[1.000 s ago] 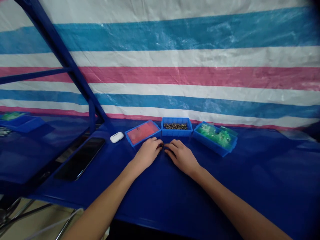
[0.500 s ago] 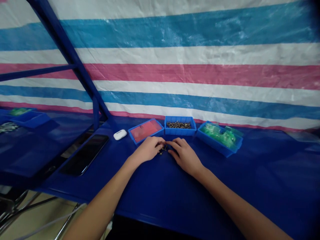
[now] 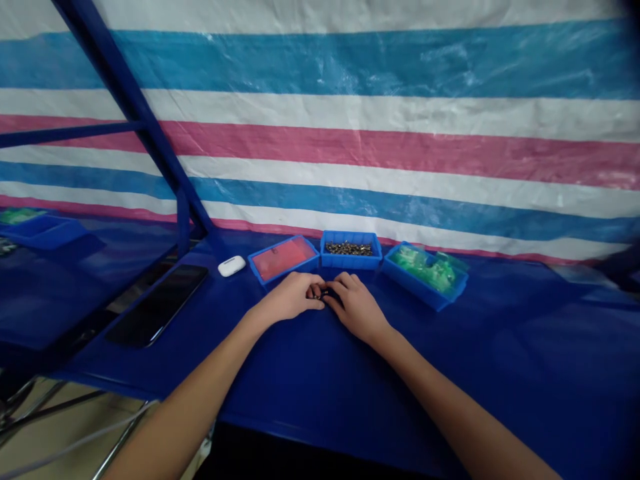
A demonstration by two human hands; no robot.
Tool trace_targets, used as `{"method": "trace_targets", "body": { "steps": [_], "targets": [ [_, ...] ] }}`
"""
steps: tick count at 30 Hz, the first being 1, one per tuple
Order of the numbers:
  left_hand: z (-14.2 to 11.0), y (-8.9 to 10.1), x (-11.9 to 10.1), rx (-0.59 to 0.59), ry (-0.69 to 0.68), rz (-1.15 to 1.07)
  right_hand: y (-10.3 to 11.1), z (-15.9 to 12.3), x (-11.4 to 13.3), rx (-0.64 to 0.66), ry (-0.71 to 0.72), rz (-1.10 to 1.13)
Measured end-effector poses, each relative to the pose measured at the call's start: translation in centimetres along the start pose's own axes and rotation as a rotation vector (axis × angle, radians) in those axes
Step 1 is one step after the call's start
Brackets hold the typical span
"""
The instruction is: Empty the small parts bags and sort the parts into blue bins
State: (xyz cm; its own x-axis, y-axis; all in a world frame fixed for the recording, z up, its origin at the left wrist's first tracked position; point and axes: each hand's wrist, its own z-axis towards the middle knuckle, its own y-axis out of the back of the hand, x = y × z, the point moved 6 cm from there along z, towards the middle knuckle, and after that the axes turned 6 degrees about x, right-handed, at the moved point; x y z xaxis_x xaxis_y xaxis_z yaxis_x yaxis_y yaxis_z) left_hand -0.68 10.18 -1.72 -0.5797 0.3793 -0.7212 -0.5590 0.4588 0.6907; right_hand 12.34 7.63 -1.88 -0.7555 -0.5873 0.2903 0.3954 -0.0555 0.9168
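Observation:
My left hand [image 3: 293, 296] has its fingers curled around small brass-coloured metal pieces [image 3: 318, 295], which show between thumb and fingers. Their exact kind is too small to tell. Facing it, my right hand [image 3: 361, 311] brings thumb and forefinger together at the same pieces. Whatever lies in that pinch is hidden. Both hands rest low over the blue table [image 3: 310, 387]. Just behind them stands a blue bin [image 3: 351, 261] filled with similar small metal parts [image 3: 349, 249].
Left of that bin is a blue tray with red contents [image 3: 285, 259]; right, a blue bin with green plastic bags [image 3: 427, 269]. A white case [image 3: 231, 266] and a black phone [image 3: 159, 305] lie at left. A blue frame post [image 3: 135, 110] rises before the striped sheet.
The metal pieces lay on the table between my hands before; now they show among my left fingers. My fingertips have drawn closer together. The view has shifted slightly right.

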Motion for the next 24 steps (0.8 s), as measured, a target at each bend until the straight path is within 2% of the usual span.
{"method": "trace_targets", "body": {
  "steps": [4,12,19,24],
  "targets": [
    [0.4,0.0,-0.1,-0.055,-0.003,-0.001,-0.1,0.0,-0.2,0.012,-0.012,0.003],
    [0.8,-0.3,-0.8,-0.157,-0.118,0.112,0.0,0.0,-1.1,-0.004,-0.105,0.07],
    [0.9,-0.7,-0.7,-0.149,-0.15,0.017,0.1,-0.3,-1.8,-0.07,-0.1,0.159],
    [0.8,-0.8,-0.6,-0.169,-0.153,0.011,-0.2,-0.4,-1.8,-0.065,-0.092,0.11]
  ]
}}
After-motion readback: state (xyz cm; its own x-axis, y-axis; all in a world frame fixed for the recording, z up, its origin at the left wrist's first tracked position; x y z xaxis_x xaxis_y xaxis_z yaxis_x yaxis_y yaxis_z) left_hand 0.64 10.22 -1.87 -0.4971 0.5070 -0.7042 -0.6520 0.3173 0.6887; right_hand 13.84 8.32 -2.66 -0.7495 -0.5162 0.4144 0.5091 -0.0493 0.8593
